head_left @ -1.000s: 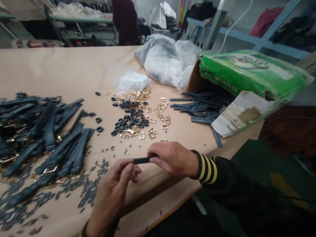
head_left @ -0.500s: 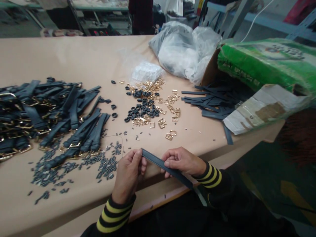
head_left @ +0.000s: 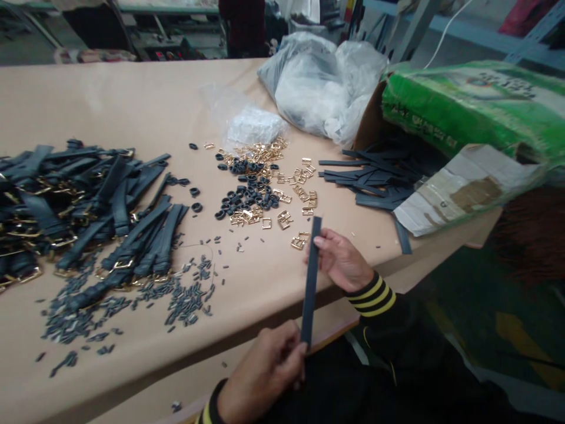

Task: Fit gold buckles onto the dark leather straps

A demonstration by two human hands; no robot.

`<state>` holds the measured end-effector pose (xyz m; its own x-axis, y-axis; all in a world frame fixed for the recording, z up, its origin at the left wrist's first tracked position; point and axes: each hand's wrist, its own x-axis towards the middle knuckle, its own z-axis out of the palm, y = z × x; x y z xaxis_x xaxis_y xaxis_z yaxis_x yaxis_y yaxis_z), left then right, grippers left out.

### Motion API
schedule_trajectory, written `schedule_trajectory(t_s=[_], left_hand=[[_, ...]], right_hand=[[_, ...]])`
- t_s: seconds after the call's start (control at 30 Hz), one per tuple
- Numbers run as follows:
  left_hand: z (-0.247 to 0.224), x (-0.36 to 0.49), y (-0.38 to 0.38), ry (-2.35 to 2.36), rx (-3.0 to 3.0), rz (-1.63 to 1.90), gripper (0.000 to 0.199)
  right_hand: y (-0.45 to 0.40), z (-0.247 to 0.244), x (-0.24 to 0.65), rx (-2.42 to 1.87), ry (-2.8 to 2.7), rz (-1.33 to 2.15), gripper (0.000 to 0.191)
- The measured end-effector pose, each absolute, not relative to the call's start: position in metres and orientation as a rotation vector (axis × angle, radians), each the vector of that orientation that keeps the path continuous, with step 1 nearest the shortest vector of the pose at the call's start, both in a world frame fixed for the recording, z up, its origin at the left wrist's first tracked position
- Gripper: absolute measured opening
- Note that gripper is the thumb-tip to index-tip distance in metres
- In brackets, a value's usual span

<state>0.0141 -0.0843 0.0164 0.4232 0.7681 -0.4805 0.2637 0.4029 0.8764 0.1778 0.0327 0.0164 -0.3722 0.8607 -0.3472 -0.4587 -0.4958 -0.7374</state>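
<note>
Above the bench (head_left: 132, 100), left hand (head_left: 262, 377) and right hand (head_left: 339, 259) pinch a dark strap (head_left: 311, 282); slack grip could drop it on the buckles (head_left: 282, 221).

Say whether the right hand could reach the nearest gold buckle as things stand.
Probably yes: the right hand holds the dark strap nearly upright, and the gold buckle lies on the tabletop just past it. Only that strap stands between them.

A small workshop for strap goods: a long paper-covered desk (head_left: 132, 100) strewn with dark straps (head_left: 159, 232) and gold buckles (head_left: 285, 219), with plastic sacks (head_left: 318, 82), a green-wrapped carton (head_left: 468, 100) and metal shelving (head_left: 445, 20) around it.
</note>
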Motion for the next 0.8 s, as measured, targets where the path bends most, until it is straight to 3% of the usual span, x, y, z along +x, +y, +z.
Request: schedule_trajectory(t_s=[0.1, 0.23, 0.33, 0.8], left_hand=[[0.015, 0.025, -0.086, 1.074, 1.198, 0.295, 0.024], [0.016, 0.006, -0.064, 1.437, 0.933, 0.667, 0.038], [0.014, -0.007, -0.049, 1.465, 0.784, 0.835, 0.036], [0.01, -0.009, -0.038, 1.393, 0.68, 1.033, 0.029]], right_hand=[[0.018, 0.01, 0.158, -0.944, -1.006, 2.203, 0.031], [0.008, 0.006, 0.15, -0.963, -1.189, 2.319, 0.036], [0.009, 0.008, 0.151, -0.927, -1.233, 2.384, 0.035], [0.015, 0.01, 0.152, -0.917, -1.228, 2.345, 0.025]])
